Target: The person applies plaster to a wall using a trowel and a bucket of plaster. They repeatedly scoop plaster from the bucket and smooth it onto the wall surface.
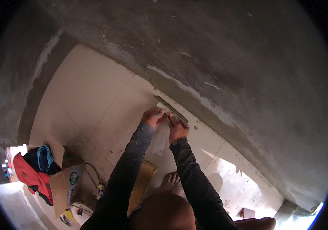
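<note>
Both of my hands, in dark long sleeves, are on a flat, narrow, trowel-like tool (pixel 171 109) low along the seam between the grey plastered wall (pixel 240 76) and the pale tiled floor (pixel 83 88). My left hand (pixel 154 117) has its fingers closed at the tool's left part, and my right hand (pixel 177 126) grips it just to the right, close beside the left. The exact hold is partly hidden by my fingers. A strip of fresh-looking grey render runs along the wall's foot, with small smears on the tiles beside it.
A second plastered wall (pixel 10 88) meets this one at the left. At lower left are an open cardboard box (pixel 60 191), red and dark-blue cloths (pixel 31 172) and a small can (pixel 100 191). A flat cardboard piece (pixel 143 176) lies near my bare foot (pixel 169 180).
</note>
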Available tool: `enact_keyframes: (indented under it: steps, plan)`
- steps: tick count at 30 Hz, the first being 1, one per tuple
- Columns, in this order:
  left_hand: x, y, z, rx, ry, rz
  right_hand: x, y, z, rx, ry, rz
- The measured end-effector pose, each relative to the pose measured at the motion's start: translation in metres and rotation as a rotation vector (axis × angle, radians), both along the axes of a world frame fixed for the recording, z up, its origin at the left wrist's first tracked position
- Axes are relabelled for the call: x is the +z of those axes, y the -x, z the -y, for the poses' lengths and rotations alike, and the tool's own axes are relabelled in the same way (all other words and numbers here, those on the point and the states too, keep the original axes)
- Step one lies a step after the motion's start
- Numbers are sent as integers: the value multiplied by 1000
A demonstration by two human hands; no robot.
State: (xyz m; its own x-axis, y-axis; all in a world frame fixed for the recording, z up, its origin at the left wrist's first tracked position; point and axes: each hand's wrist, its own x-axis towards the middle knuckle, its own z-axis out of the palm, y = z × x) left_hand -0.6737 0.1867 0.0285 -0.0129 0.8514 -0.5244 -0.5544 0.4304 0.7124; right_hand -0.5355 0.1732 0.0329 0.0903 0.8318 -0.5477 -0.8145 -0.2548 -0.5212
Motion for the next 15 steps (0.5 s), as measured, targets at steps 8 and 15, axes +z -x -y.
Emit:
enact_keyframes:
  steps: [8, 15]
  plan:
    - [-30, 5, -61, 385, 73, -11, -40, 20, -54, 40, 114, 50]
    - [3, 6, -86, 322, 70, -76, -4, 28, -70, -13, 32, 125]
